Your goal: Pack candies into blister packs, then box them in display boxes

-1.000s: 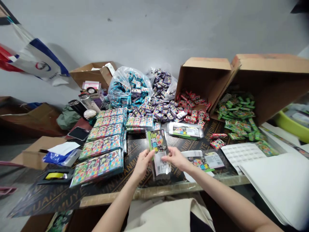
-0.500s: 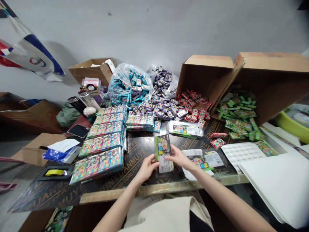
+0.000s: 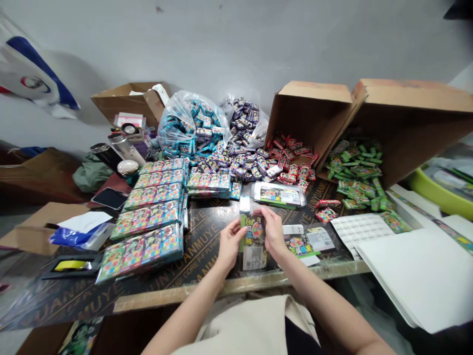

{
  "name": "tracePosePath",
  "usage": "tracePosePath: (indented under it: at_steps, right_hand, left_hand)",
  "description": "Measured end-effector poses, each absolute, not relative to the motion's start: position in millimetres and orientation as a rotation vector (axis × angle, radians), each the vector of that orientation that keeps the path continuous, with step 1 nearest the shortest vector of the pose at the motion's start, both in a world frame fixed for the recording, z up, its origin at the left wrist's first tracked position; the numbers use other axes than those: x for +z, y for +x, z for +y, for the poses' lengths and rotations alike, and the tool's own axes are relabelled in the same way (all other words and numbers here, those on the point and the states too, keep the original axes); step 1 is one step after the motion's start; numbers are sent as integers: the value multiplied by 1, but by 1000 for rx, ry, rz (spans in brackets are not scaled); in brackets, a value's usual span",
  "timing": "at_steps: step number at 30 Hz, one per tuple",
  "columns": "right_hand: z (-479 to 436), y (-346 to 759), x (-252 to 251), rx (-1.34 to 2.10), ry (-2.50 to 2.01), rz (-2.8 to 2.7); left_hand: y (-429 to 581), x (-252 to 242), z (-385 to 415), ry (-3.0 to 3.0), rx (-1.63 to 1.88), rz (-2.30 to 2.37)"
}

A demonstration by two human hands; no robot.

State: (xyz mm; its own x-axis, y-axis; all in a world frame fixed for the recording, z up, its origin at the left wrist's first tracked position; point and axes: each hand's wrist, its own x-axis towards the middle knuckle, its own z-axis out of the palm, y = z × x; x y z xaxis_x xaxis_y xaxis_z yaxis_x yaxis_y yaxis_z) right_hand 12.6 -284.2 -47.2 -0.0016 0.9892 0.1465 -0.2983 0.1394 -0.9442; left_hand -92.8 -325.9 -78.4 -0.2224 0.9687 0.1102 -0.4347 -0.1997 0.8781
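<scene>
The left hand (image 3: 229, 242) pinches the printed pouch (image 3: 254, 254) at its left edge, thumb and fingers nearly together; the right hand (image 3: 274, 231) grasps its right edge. The pouch, near the table's (image 3: 199, 259) near edge, is probably light, bendable and slippery, best held by both sides. Stacked packs (image 3: 142, 249) lie left.

Dark lettered table (image 3: 199, 259), packet stacks (image 3: 142, 249), tape dispenser (image 3: 72, 266)
</scene>
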Motion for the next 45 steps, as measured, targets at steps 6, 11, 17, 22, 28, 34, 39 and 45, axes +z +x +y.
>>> tracePosePath:
  at_steps: [6,11,17,22,28,34,39,45]
  right_hand:
    - [-293,6,-43,1383,-778,-982]
    - [-296,16,-36,1576,-723,-1057]
    - [-290,31,-33,1684,-781,-1203]
    - [-288,43,-32,1282,-793,-1534]
    - [-294,55,-26,1022,-768,-1780]
    - [-291,51,-16,1181,-765,-1841]
    - [-290,65,-23,928,-676,-2016]
    - [-297,74,-42,716,-586,-2024]
  left_hand:
    - [-80,-59,-327,389,1756,787]
    - [-109,-46,-326,417,1553,785]
    - [-132,-35,-333,696,1395,900]
    - [-124,-33,-353,1330,1646,1186]
    - [-131,-23,-355,1440,1528,1298]
    - [-136,-15,-344,1442,1358,1298]
    - [-129,-18,-360,1858,1438,1359]
    - [-130,-24,-366,1848,1457,1303]
